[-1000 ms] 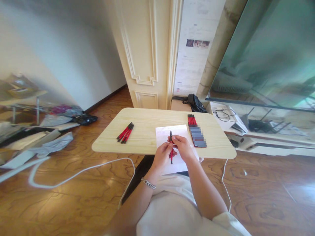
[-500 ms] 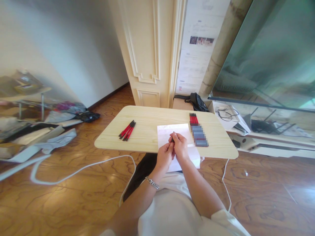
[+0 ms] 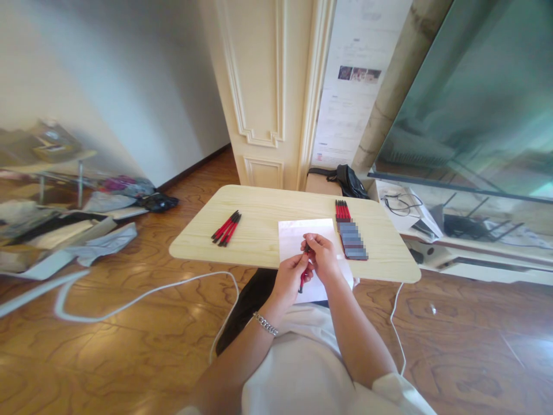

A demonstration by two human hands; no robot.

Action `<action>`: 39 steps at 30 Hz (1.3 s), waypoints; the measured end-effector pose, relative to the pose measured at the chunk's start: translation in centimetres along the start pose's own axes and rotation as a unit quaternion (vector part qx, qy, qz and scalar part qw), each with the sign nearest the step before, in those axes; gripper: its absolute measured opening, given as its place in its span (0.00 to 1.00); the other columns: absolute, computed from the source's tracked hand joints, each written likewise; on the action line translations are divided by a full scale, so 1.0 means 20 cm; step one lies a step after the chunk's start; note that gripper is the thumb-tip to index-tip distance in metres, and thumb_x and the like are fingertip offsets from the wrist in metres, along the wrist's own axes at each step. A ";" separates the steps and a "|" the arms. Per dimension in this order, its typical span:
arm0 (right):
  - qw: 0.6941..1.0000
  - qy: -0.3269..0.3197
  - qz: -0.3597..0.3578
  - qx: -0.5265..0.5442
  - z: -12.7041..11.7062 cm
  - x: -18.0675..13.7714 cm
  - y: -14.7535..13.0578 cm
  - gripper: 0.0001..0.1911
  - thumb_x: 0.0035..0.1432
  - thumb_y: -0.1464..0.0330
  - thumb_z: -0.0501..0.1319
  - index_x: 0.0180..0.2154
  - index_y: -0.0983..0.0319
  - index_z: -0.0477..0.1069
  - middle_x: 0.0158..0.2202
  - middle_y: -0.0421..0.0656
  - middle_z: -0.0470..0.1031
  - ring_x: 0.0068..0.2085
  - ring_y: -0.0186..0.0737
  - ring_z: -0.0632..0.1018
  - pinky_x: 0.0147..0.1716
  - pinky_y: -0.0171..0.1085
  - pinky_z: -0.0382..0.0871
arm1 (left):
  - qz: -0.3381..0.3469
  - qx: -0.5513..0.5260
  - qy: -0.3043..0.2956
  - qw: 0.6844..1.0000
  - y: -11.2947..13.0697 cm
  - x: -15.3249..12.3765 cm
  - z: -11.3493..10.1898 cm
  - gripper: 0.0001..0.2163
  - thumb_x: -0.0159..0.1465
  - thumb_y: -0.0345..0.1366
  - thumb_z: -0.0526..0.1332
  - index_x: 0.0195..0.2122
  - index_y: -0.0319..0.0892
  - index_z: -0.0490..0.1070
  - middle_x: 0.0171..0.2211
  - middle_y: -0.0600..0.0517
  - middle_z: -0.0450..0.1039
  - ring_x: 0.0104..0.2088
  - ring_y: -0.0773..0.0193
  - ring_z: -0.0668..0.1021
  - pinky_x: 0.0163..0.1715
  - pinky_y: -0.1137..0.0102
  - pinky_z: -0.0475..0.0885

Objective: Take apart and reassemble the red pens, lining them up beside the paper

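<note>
Both my hands meet over the near edge of a small light wooden table (image 3: 259,242), above a white sheet of paper (image 3: 298,233). My left hand (image 3: 289,276) and my right hand (image 3: 322,256) are closed together on one red and black pen (image 3: 302,279), whose lower end points down toward me. A silver bracelet (image 3: 265,324) sits on my left wrist. A small bunch of red and black pens (image 3: 227,227) lies at the table's left. More such pens (image 3: 343,211) lie in a row at the right, beside a blurred dark pack (image 3: 352,241).
A white cable (image 3: 142,297) loops across the wooden floor at the left. Clothes and boards (image 3: 86,230) lie piled at far left. A black bag (image 3: 349,181) sits behind the table. A low white shelf with a router (image 3: 466,227) and cables stands at right.
The pen pointed up over the paper a second ago, was hidden in my closed hands, and now sticks out below them. The view has drifted slightly.
</note>
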State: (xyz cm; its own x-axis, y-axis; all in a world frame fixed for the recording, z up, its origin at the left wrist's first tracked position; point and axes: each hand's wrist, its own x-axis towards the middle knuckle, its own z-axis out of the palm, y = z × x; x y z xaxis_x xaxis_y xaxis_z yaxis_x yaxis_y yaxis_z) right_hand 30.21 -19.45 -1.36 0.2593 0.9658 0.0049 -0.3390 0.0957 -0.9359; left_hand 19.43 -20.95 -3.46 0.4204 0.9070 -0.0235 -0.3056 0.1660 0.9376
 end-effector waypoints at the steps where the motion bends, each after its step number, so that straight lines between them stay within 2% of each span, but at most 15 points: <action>1: 1.000 -0.017 0.019 0.013 0.00 0.00 0.00 0.18 0.51 0.54 0.63 0.36 0.62 0.72 0.29 0.42 0.73 0.26 0.34 0.71 0.19 0.31 0.60 | -0.003 -0.004 -0.001 1.000 0.00 0.00 0.00 0.18 0.61 0.50 0.59 0.26 0.38 0.68 0.22 0.52 0.67 0.20 0.71 0.67 0.19 0.74 0.59; 4: 0.998 -0.032 0.044 0.020 -0.01 -0.01 0.00 0.21 0.53 0.53 0.61 0.40 0.62 0.72 0.33 0.45 0.75 0.27 0.35 0.72 0.19 0.32 0.62 | -0.006 -0.006 0.000 1.000 -0.01 -0.01 0.00 0.18 0.61 0.50 0.59 0.27 0.38 0.69 0.23 0.51 0.68 0.21 0.70 0.68 0.20 0.74 0.61; 9: 1.000 0.002 0.005 -0.021 -0.02 -0.01 0.01 0.17 0.48 0.56 0.67 0.32 0.62 0.70 0.26 0.40 0.72 0.24 0.32 0.70 0.19 0.31 0.61 | 0.011 0.007 0.006 1.000 0.00 -0.01 0.00 0.16 0.60 0.49 0.60 0.30 0.38 0.70 0.25 0.51 0.70 0.22 0.70 0.68 0.20 0.74 0.61; 11: 1.000 -0.012 0.021 -0.019 -0.03 -0.01 0.01 0.17 0.48 0.55 0.66 0.32 0.62 0.70 0.27 0.40 0.72 0.23 0.31 0.68 0.17 0.31 0.58 | 0.006 0.005 0.009 1.000 0.01 -0.01 0.00 0.17 0.60 0.50 0.60 0.30 0.38 0.70 0.24 0.51 0.70 0.21 0.70 0.68 0.20 0.74 0.61; 14: 0.998 -0.046 0.047 -0.010 -0.04 -0.01 0.00 0.21 0.51 0.52 0.62 0.38 0.63 0.72 0.32 0.44 0.75 0.23 0.32 0.69 0.16 0.31 0.58 | 0.005 0.003 0.019 1.000 0.01 -0.01 0.00 0.18 0.59 0.51 0.60 0.31 0.38 0.70 0.25 0.50 0.71 0.21 0.70 0.68 0.20 0.74 0.61; 17: 0.999 -0.029 0.028 -0.026 -0.04 -0.01 0.00 0.21 0.52 0.53 0.62 0.39 0.63 0.73 0.33 0.44 0.75 0.27 0.34 0.72 0.22 0.33 0.65 | 0.011 0.007 0.017 1.000 0.01 -0.01 0.00 0.18 0.59 0.51 0.60 0.32 0.38 0.71 0.27 0.49 0.72 0.22 0.70 0.69 0.19 0.74 0.61; 20: 0.999 0.002 0.001 -0.052 -0.04 0.00 0.01 0.17 0.48 0.56 0.67 0.34 0.62 0.72 0.27 0.40 0.72 0.27 0.33 0.72 0.26 0.33 0.66 | 0.011 0.016 0.023 1.000 0.00 -0.01 0.00 0.17 0.59 0.50 0.60 0.33 0.37 0.71 0.27 0.48 0.72 0.22 0.70 0.69 0.19 0.74 0.60; 22: 0.999 -0.008 0.005 -0.048 -0.04 0.00 0.01 0.17 0.48 0.56 0.66 0.33 0.62 0.72 0.27 0.40 0.72 0.26 0.32 0.71 0.25 0.33 0.64 | 0.008 0.019 0.031 0.999 0.00 0.00 0.00 0.17 0.59 0.50 0.60 0.32 0.37 0.71 0.27 0.48 0.72 0.21 0.70 0.69 0.18 0.74 0.60; 26: 0.998 -0.037 0.032 -0.031 -0.05 -0.01 0.01 0.21 0.53 0.53 0.61 0.38 0.63 0.74 0.34 0.46 0.76 0.29 0.36 0.74 0.26 0.34 0.66 | 0.011 0.019 0.034 0.999 0.00 0.00 0.00 0.17 0.59 0.49 0.61 0.32 0.38 0.72 0.27 0.49 0.72 0.21 0.70 0.69 0.19 0.74 0.60; 29: 0.998 -0.022 0.010 -0.056 -0.05 -0.01 0.01 0.20 0.50 0.54 0.64 0.38 0.63 0.73 0.33 0.45 0.76 0.32 0.36 0.74 0.30 0.35 0.68 | 0.018 0.021 0.029 0.999 0.00 0.00 -0.01 0.16 0.59 0.48 0.61 0.32 0.38 0.71 0.25 0.51 0.70 0.21 0.71 0.68 0.20 0.74 0.61; 32: 0.998 -0.013 -0.010 -0.067 -0.05 0.00 0.02 0.17 0.48 0.57 0.67 0.35 0.62 0.72 0.28 0.41 0.74 0.29 0.34 0.73 0.30 0.35 0.68 | 0.012 0.023 0.020 0.999 0.01 0.00 -0.01 0.15 0.60 0.48 0.61 0.31 0.38 0.71 0.23 0.52 0.69 0.20 0.71 0.67 0.18 0.75 0.59; 36: 0.997 -0.046 0.021 -0.052 -0.06 -0.01 0.02 0.18 0.53 0.55 0.61 0.39 0.63 0.74 0.33 0.45 0.76 0.29 0.35 0.74 0.30 0.36 0.68 | 0.011 0.022 0.024 0.999 0.00 0.00 -0.02 0.15 0.60 0.47 0.61 0.32 0.38 0.71 0.24 0.51 0.70 0.21 0.71 0.67 0.17 0.75 0.59; 39: 0.997 -0.035 0.008 -0.071 -0.06 -0.01 0.01 0.19 0.53 0.55 0.62 0.40 0.63 0.74 0.34 0.45 0.76 0.31 0.36 0.74 0.32 0.36 0.68 | 0.017 0.021 0.029 0.999 -0.01 0.00 -0.02 0.15 0.59 0.47 0.61 0.33 0.38 0.72 0.25 0.51 0.70 0.22 0.71 0.68 0.18 0.75 0.60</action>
State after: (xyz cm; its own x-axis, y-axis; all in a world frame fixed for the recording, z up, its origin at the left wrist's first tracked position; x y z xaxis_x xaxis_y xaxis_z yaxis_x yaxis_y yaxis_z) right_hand 31.21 -19.91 -1.97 0.1890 0.9819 0.0087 -0.2097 0.0490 -0.9765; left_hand 19.15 -20.81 -3.71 0.3596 0.9331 -0.0101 -0.2827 0.1192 0.9518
